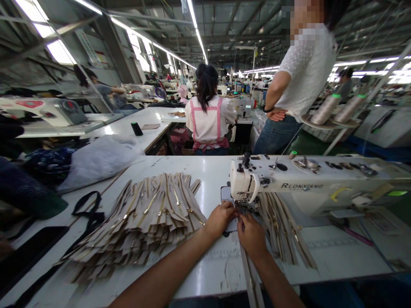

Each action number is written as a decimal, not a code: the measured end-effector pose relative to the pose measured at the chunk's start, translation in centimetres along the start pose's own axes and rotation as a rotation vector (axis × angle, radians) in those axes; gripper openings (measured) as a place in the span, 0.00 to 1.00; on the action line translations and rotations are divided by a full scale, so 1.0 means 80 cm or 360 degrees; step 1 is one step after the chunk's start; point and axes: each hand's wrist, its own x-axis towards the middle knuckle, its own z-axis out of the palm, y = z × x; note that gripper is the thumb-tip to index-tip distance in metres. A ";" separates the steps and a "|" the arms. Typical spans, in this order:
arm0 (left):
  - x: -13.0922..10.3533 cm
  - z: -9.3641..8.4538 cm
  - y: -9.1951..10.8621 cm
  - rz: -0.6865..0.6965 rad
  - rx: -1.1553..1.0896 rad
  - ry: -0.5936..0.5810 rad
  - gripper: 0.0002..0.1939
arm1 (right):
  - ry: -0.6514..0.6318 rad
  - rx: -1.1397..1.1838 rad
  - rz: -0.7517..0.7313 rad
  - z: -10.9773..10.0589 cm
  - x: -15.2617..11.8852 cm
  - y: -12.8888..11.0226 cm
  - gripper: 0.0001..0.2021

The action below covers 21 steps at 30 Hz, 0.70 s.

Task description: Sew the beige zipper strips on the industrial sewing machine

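At the needle area of a white sewing machine [279,182], my left hand [221,217] and my right hand [252,234] are close together. Both hands have their fingers pinched on the top end of a beige zipper strip [251,280], which hangs down over the table's front edge. A large pile of beige zipper strips with gold teeth and pulls [150,209] lies to the left of my left hand. More zipper strips [284,233] lie behind and to the right of my right hand, partly under the machine arm.
The white table [208,273] carries black straps [91,209] and a white plastic bag [102,158] at the left. A person in a pink-trimmed apron [207,117] sits ahead. Another person stands behind the machine, near thread cones [326,109].
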 end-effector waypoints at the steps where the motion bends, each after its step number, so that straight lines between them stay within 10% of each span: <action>1: 0.000 0.001 -0.001 0.0001 -0.0001 0.0009 0.11 | -0.0011 -0.0008 -0.0004 0.000 0.000 0.000 0.15; 21: -0.001 -0.002 -0.005 0.0263 -0.0146 0.0010 0.14 | 0.0022 0.0321 0.0004 -0.016 -0.051 0.007 0.15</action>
